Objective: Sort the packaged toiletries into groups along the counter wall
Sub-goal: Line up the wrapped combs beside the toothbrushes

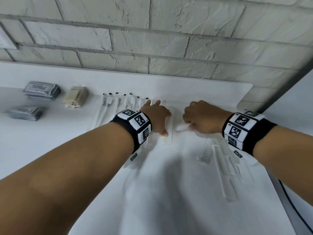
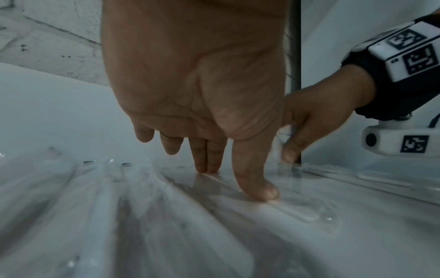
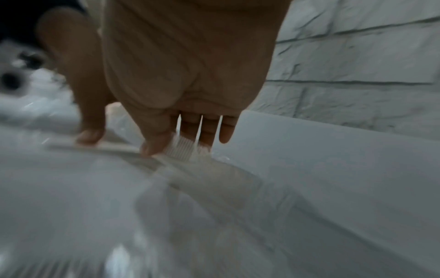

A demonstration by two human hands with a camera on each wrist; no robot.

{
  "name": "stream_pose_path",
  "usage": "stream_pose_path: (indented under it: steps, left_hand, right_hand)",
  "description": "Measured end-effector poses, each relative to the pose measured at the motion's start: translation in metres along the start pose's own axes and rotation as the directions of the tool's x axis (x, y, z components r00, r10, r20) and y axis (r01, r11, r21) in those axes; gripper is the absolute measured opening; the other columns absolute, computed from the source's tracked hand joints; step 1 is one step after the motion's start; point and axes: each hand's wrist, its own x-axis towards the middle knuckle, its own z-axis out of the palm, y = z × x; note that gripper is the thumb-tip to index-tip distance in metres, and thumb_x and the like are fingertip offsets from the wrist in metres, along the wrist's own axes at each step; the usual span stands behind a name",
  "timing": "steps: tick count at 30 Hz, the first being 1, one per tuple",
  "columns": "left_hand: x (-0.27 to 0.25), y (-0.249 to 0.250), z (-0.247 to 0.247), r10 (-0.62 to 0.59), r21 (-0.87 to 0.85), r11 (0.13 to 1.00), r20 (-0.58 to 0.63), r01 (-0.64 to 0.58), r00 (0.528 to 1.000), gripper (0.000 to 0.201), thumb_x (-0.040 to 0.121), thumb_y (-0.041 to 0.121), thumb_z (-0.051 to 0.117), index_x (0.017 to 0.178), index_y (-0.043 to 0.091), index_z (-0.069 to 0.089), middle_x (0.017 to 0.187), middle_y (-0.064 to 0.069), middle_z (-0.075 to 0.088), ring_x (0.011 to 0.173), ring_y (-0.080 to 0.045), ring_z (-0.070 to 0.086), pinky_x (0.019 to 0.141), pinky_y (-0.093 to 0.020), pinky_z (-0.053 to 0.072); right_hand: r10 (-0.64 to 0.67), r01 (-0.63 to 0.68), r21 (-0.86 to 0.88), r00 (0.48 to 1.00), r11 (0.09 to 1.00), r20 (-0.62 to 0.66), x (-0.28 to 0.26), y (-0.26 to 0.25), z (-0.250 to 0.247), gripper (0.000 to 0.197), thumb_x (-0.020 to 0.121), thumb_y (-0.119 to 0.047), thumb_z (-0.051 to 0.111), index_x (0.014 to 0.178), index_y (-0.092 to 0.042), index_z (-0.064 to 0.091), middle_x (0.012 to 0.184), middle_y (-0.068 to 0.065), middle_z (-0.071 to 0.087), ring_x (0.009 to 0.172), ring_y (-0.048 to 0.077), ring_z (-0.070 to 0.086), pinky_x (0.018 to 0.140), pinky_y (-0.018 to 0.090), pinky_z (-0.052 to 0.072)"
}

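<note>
Both arms reach in from the bottom of the head view toward the brick wall (image 1: 169, 39) at the top, hands working mid-frame on the white counter (image 1: 169, 192). Left hand (image 1: 155, 116) lies spread with straight fingers, thumb (image 2: 256, 180) and two fingertips (image 2: 207, 161) pressing flat on a clear-wrapped comb (image 1: 166, 133) at frame centre; nothing gripped. Right hand (image 1: 201, 117), just right of it, has fingers curled down and pinches a white comb in wrapper (image 1: 182, 128), thumb (image 3: 156, 143) against its toothed edge in the right wrist view (blurry, but the teeth show between thumb and fingers). Sorted groups sit along the wall on the left half of the head view: two stacks of grey sachets (image 1: 42, 90) and (image 1: 25, 112) at far left, a beige packet stack (image 1: 76, 97) to their right, then a row of wrapped toothbrushes (image 1: 118, 100) fanned just left of the left hand. Unsorted wrapped combs (image 1: 223, 170) lie in the lower right, below the right wrist, overlapping each other. Both wrists carry black bands with white marker tags (image 1: 135, 122), (image 1: 240, 129). A dark cable (image 1: 291, 204) runs along the right edge. Left wrist view shows the right hand (image 2: 316, 116) at right, fingertip down near the wrapper.
</note>
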Motion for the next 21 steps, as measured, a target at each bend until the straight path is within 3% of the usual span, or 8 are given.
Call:
stream_pose_path:
  steps: [2,4,7,10,12,15,18,21]
  left_hand:
    - [0.001,-0.001,0.000,0.001,-0.003,1.000,0.003,-0.001,1.000,0.088,0.078,0.052,0.066,0.151,0.026,0.024,0.157,0.003,0.025,0.148,-0.026,0.000,0.118,-0.053,0.000]
    - [0.003,-0.002,-0.001,-0.003,-0.006,1.000,0.004,0.003,1.000,0.088,0.078,0.053,0.067,0.151,0.026,0.024,0.157,0.003,0.025,0.148,-0.025,0.001,0.118,-0.053,0.000]
    - [0.003,-0.002,0.000,-0.008,-0.010,1.000,0.009,0.008,1.000,0.088,0.078,0.053,0.067,0.150,0.027,0.024,0.157,0.003,0.024,0.149,-0.025,0.001,0.118,-0.052,0.000]
    - [0.004,-0.001,0.000,-0.011,-0.012,1.000,0.011,0.011,1.000,0.088,0.079,0.053,0.066,0.151,0.027,0.022,0.158,0.002,0.023,0.149,-0.024,0.000,0.118,-0.052,0.000]
    - [0.005,0.001,0.000,-0.014,-0.011,1.000,0.018,0.014,1.000,0.088,0.080,0.052,0.066,0.151,0.027,0.021,0.158,0.003,0.021,0.149,-0.025,0.000,0.119,-0.051,0.001]
    - [0.003,-0.001,0.000,-0.016,-0.020,1.000,0.019,0.016,1.000,0.088,0.080,0.054,0.065,0.151,0.024,0.023,0.159,0.001,0.019,0.149,-0.025,0.000,0.119,-0.049,0.002]
    - [0.000,-0.002,-0.003,-0.019,-0.060,0.998,-0.025,0.017,1.000,0.092,0.078,0.059,0.065,0.151,0.020,0.025,0.160,0.000,0.016,0.148,-0.020,0.008,0.119,-0.045,0.009]
    - [-0.001,0.002,-0.004,0.018,-0.039,0.999,-0.011,-0.018,1.000,0.095,0.077,0.063,0.062,0.151,0.017,0.024,0.159,-0.001,0.018,0.147,-0.020,0.011,0.119,-0.043,0.014]
  right_hand:
    - [0.235,-0.169,0.384,0.963,0.907,-0.131,-0.002,0.006,-0.009,0.013,0.086,-0.028,0.061,0.081,-0.022,0.051,0.085,0.002,0.060,0.083,0.025,0.055,0.070,0.033,0.040]
    - [0.488,-0.265,0.670,0.857,0.694,-0.167,0.000,0.010,-0.017,0.025,0.082,-0.021,0.063,0.070,-0.020,0.041,0.071,0.003,0.054,0.069,0.030,0.055,0.060,0.032,0.040]
    - [0.658,-0.422,0.777,0.753,0.467,0.013,0.011,0.001,-0.019,0.027,0.080,-0.026,0.067,0.073,-0.017,0.042,0.070,0.006,0.055,0.072,0.033,0.063,0.062,0.038,0.049]
    - [0.603,-0.622,0.610,0.748,0.492,0.277,0.018,-0.012,-0.007,0.046,0.081,-0.055,0.065,0.075,-0.013,0.045,0.065,0.004,0.058,0.059,0.023,0.060,0.065,0.034,0.052]
    - [0.603,-0.649,0.619,0.726,0.442,0.330,0.014,-0.012,-0.005,0.037,0.090,-0.047,0.057,0.082,-0.011,0.052,0.071,0.011,0.067,0.059,0.027,0.069,0.067,0.039,0.060]
    - [0.574,-0.589,0.560,0.786,0.583,0.230,0.003,-0.005,-0.004,0.021,0.092,-0.026,0.059,0.109,-0.015,0.062,0.109,0.008,0.068,0.091,0.024,0.069,0.082,0.036,0.056]
    - [0.420,-0.467,0.474,0.883,0.746,0.209,-0.007,-0.008,-0.008,0.053,0.083,-0.034,0.070,0.133,-0.032,0.054,0.140,-0.010,0.050,0.127,0.014,0.048,0.104,0.030,0.037]
    - [0.335,-0.444,0.450,0.892,0.775,0.302,-0.008,-0.019,-0.006,0.079,0.074,-0.047,0.074,0.144,-0.036,0.038,0.152,-0.018,0.033,0.138,0.012,0.036,0.112,0.032,0.031]
